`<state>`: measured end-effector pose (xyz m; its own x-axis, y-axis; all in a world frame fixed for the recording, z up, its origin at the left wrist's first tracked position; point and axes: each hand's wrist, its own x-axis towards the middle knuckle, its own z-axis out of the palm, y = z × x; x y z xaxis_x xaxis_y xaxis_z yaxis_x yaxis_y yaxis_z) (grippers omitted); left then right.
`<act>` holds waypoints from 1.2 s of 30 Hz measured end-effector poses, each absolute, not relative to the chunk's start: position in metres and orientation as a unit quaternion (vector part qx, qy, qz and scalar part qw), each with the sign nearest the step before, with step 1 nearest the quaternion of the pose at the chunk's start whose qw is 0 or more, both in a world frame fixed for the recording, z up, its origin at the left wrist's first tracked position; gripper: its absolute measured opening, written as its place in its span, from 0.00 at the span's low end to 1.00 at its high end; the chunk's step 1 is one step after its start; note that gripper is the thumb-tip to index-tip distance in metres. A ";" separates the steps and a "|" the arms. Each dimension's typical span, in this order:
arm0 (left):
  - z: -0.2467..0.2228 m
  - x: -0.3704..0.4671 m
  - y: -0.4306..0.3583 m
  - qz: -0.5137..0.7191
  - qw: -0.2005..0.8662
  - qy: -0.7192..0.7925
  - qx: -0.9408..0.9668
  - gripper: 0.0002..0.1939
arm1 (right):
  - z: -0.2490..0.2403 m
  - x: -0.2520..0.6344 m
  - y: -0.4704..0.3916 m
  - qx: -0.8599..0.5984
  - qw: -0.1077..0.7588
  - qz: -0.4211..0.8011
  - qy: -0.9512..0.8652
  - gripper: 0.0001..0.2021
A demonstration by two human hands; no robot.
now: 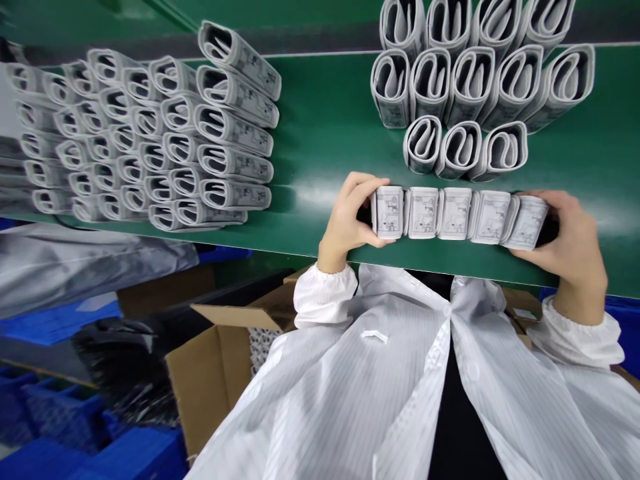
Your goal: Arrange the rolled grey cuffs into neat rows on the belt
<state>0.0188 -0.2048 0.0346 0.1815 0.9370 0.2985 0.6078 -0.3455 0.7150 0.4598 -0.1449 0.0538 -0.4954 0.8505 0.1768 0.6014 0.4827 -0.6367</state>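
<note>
Near the front edge of the green table, a row of several folded printed leaflets (454, 213) sits between my two hands. Each is a thick, flattened roll of white paper with line drawings facing up toward me. My left hand (353, 217) grips the left end, thumb at the near side and fingers at the far side. At the other end, my right hand (570, 233) clasps the last leaflet the same way, which leans slightly. Just beyond the row, more rolled leaflets (465, 150) stand with their coiled ends showing.
Further rolled leaflets (480, 83) stand at the back right. On the left, a large stack of leaflets (150, 140) covers the green table (320, 133). Below the edge is an open cardboard box (200, 373) with similar pieces inside. Blue crates (60, 413) and a black plastic bag (125, 367) lie lower left.
</note>
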 end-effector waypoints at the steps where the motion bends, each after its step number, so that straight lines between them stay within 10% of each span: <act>1: 0.035 0.019 -0.205 0.365 0.221 0.524 0.737 0.57 | 0.053 0.460 -0.145 -0.439 0.245 0.257 -0.826 0.38; 36: 0.035 0.018 -0.208 0.344 0.262 0.562 0.705 0.49 | 0.058 0.452 -0.146 -0.432 0.241 0.291 -0.819 0.37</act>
